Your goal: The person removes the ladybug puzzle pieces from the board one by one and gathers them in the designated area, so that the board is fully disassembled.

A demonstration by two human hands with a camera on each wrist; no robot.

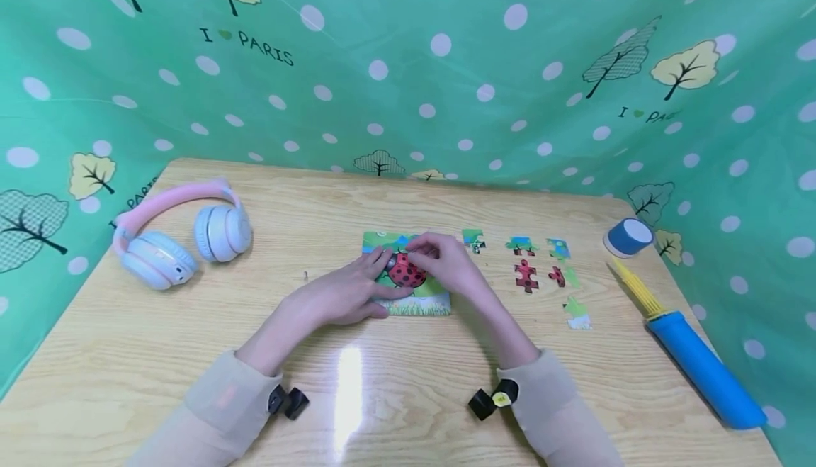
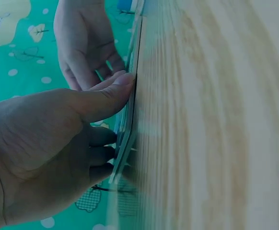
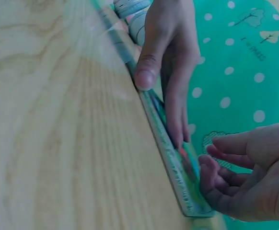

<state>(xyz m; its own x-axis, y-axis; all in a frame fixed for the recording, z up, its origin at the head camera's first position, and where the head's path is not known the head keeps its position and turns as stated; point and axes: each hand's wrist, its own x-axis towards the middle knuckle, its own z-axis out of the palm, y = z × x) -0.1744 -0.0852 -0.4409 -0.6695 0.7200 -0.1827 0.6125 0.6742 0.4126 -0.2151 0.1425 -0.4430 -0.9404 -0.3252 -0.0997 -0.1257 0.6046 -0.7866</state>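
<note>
A ladybug jigsaw puzzle (image 1: pixel 417 304) lies flat on the wooden table, with a red spotted ladybug in its middle and a grass strip at the bottom. My left hand (image 1: pixel 347 290) rests on its left side, fingers spread and fairly straight; in the left wrist view the left thumb (image 2: pixel 106 98) lies along its edge. Over the upper right of the picture, my right hand (image 1: pixel 446 261) bends its fingers down. In the right wrist view the right fingers (image 3: pixel 230 184) are curled close to the puzzle board (image 3: pixel 168 160); whether they pinch a piece cannot be made out.
Right of the puzzle lie several loose pieces, among them a red one (image 1: pixel 526 276) and a green-and-white one (image 1: pixel 577 313). Pink-and-white headphones (image 1: pixel 223 232) are at the left. At the right are a blue-and-white round container (image 1: pixel 627 237) and a blue-and-yellow pump (image 1: pixel 704 368).
</note>
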